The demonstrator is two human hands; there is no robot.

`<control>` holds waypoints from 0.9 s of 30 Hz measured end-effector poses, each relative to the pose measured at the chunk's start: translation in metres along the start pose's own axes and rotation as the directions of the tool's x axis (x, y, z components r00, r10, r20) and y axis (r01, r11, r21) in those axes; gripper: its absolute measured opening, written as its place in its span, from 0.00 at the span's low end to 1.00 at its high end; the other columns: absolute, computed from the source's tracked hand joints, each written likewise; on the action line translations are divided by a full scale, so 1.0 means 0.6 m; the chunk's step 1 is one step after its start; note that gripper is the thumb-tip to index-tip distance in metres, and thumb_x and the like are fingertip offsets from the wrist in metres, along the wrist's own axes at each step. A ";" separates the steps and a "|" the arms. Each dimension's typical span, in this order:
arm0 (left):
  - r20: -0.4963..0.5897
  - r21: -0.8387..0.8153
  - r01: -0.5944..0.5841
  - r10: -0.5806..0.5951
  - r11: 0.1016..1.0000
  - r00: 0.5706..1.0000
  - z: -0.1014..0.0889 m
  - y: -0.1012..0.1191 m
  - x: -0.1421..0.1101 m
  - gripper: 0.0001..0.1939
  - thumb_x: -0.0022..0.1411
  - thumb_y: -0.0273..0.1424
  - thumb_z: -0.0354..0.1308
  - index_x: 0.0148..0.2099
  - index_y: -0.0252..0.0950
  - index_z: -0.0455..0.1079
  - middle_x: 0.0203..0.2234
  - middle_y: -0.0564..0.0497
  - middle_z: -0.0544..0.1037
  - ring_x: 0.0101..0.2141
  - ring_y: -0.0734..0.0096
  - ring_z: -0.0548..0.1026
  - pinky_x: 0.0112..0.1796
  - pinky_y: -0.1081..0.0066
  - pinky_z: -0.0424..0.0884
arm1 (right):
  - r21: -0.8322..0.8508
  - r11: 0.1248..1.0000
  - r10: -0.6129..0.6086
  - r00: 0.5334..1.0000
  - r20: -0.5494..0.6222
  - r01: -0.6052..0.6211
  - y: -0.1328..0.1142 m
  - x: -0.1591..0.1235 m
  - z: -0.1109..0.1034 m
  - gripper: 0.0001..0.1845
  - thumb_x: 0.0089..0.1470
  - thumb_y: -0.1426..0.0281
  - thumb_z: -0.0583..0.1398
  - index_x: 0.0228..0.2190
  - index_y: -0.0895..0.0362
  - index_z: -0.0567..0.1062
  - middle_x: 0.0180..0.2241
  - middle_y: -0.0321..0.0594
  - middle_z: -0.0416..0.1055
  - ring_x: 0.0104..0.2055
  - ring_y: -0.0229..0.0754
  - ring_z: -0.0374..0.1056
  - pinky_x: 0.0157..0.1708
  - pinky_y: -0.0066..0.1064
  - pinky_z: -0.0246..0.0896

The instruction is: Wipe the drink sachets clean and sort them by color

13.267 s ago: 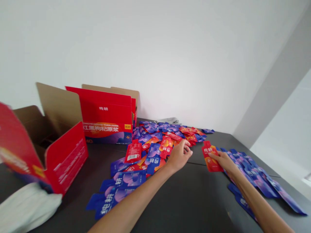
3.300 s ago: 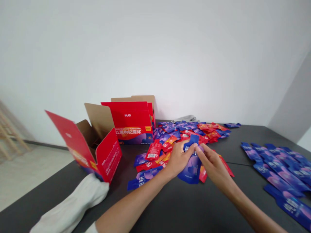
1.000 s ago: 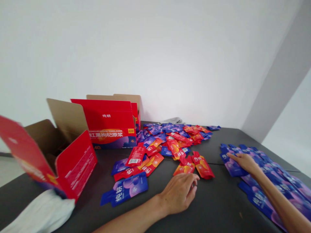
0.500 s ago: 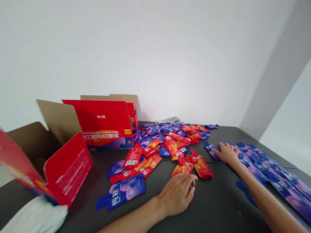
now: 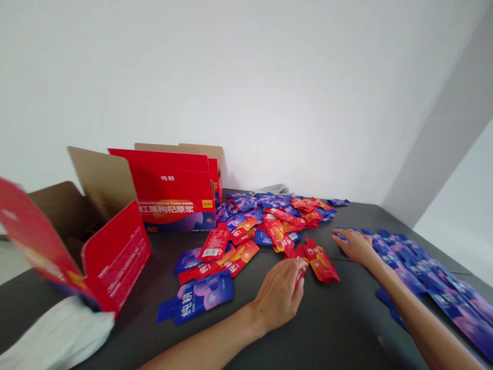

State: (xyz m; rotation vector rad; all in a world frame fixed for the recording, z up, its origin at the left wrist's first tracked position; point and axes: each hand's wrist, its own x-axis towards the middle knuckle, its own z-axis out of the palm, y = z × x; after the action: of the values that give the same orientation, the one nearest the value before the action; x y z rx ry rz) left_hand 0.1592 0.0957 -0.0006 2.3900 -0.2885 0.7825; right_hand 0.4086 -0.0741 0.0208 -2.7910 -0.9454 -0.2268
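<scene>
While the left hand (image 5: 279, 294) covers part of a red goji pouch (image 5: 296, 252), the right hand (image 5: 355, 248) rests on a blue goji pouch (image 5: 341, 237) just left of the overlapping blue pouch rows (image 5: 415, 267). Both pouches lie on the dark worktop (image 5: 327, 318).

Left grip: fingers bent, close together, red film showing by the thumb; from where I stand, can't tell if it's pinching or only covering. Right grip: palm down, fingertips over the pouch; can't tell pinch or no pinch there either.

Handling, my guess: light, small liquid fill, limp body, stiffer along the seals and narrow neck. Film has a sheen, so probably slick; expect pouches to slide over each other. Not brittle, but I wouldn't squeeze the belly hard, a seam could give. Hold by neck or sealed edge, thumb on top, finger under. Lying flat, that edge may be awkward to get under.

Second red pouch (image 5: 322, 263) sits just beside the left hand, neck pointing away. More in the mixed pile (image 5: 278, 211) beyond, right of the printed carton (image 5: 175, 180).
</scene>
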 end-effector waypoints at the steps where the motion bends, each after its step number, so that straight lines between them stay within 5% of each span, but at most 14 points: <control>1: -0.079 0.001 0.014 -0.014 1.000 0.997 -0.005 -0.005 0.004 0.14 0.66 0.27 0.47 0.53 0.38 0.59 0.45 0.45 0.72 0.47 0.64 0.71 0.50 0.63 0.67 | 0.040 0.996 -0.079 0.997 0.026 0.078 -0.022 -0.001 -0.010 0.22 0.61 0.60 0.48 0.50 0.52 0.73 0.49 0.45 0.72 0.50 0.50 0.67 0.51 0.42 0.58; 3: -0.254 0.006 0.058 -0.055 0.998 0.966 -0.021 -0.018 0.018 0.15 0.66 0.28 0.47 0.55 0.38 0.57 0.47 0.44 0.71 0.48 0.63 0.70 0.50 0.62 0.66 | 0.165 0.950 -0.280 0.957 0.074 0.265 -0.074 -0.004 -0.020 0.21 0.61 0.60 0.48 0.49 0.50 0.73 0.46 0.40 0.74 0.45 0.43 0.70 0.47 0.33 0.62; 6: -0.487 0.002 0.178 -0.155 0.984 0.860 -0.059 -0.047 0.042 0.17 0.66 0.28 0.47 0.56 0.37 0.56 0.46 0.44 0.70 0.47 0.63 0.70 0.50 0.62 0.66 | 0.310 0.812 -0.530 0.847 0.041 0.494 -0.159 -0.010 -0.005 0.23 0.59 0.61 0.53 0.54 0.51 0.69 0.51 0.42 0.71 0.50 0.46 0.67 0.49 0.37 0.62; 11: -0.601 -0.124 0.323 -0.330 0.938 0.728 -0.101 -0.107 0.061 0.16 0.64 0.26 0.47 0.55 0.36 0.57 0.46 0.44 0.70 0.47 0.63 0.70 0.51 0.59 0.65 | 0.105 0.836 -0.534 0.842 -0.071 0.539 -0.269 0.000 0.063 0.33 0.51 0.64 0.61 0.58 0.53 0.64 0.61 0.51 0.56 0.63 0.56 0.50 0.58 0.50 0.50; 16: -0.581 -0.203 0.320 -0.377 0.926 0.722 -0.086 -0.136 0.051 0.13 0.63 0.25 0.48 0.51 0.37 0.60 0.42 0.46 0.70 0.45 0.63 0.70 0.51 0.56 0.65 | -0.030 0.848 -0.518 0.816 -0.256 0.529 -0.303 0.021 0.086 0.17 0.56 0.64 0.58 0.47 0.52 0.75 0.60 0.49 0.60 0.62 0.58 0.49 0.58 0.53 0.46; 19: -0.530 -0.283 0.298 -0.407 0.912 0.744 -0.074 -0.135 0.047 0.11 0.62 0.26 0.50 0.48 0.38 0.62 0.42 0.48 0.70 0.45 0.64 0.70 0.52 0.57 0.64 | -0.022 0.849 -0.500 0.787 -0.361 0.529 -0.294 0.023 0.069 0.13 0.60 0.66 0.54 0.41 0.52 0.78 0.54 0.47 0.67 0.56 0.54 0.58 0.54 0.48 0.53; 22: -0.460 -0.407 0.305 -0.481 0.861 0.746 -0.067 -0.131 0.047 0.09 0.63 0.30 0.51 0.46 0.39 0.62 0.44 0.47 0.69 0.48 0.63 0.68 0.53 0.57 0.62 | 0.107 0.883 -0.360 0.806 -0.469 0.457 -0.278 0.014 0.033 0.17 0.62 0.63 0.51 0.33 0.54 0.78 0.40 0.46 0.73 0.43 0.48 0.66 0.44 0.40 0.60; 25: -0.296 -0.573 0.347 -0.582 0.742 0.757 -0.068 -0.127 0.050 0.11 0.66 0.39 0.48 0.44 0.37 0.62 0.41 0.46 0.71 0.44 0.62 0.72 0.47 0.58 0.68 | 0.323 0.838 -0.250 0.836 -0.489 0.440 -0.267 -0.007 -0.006 0.21 0.63 0.60 0.49 0.29 0.56 0.76 0.27 0.39 0.72 0.29 0.40 0.66 0.32 0.30 0.60; 27: -0.120 -0.667 0.387 -0.605 0.637 0.787 -0.072 -0.124 0.051 0.19 0.67 0.46 0.43 0.41 0.35 0.64 0.35 0.46 0.75 0.38 0.62 0.75 0.40 0.60 0.72 | 0.388 0.789 -0.243 0.822 -0.516 0.477 -0.265 -0.028 -0.020 0.20 0.63 0.60 0.50 0.34 0.56 0.77 0.28 0.39 0.73 0.28 0.39 0.66 0.30 0.29 0.60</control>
State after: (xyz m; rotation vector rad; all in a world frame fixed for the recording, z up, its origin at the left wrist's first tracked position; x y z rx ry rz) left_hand 0.1915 0.1807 0.0100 1.5494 0.2503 0.6685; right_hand 0.2969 0.0372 0.0490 -1.9348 -1.2107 -0.5548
